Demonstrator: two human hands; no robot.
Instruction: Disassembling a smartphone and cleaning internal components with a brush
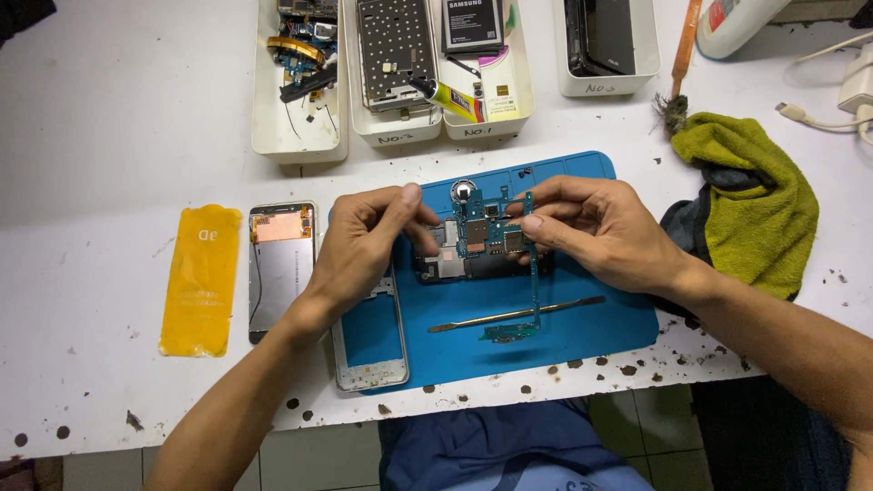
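Teal circuit board is pinched at both top edges, left hand on one side, right hand on the other, held just above the blue mat. Its thin lower strip hangs free toward the metal pry tool; I'd say a twist could crack it, or snag it there.

A chipped, stained white table stands over pale floor tiles.
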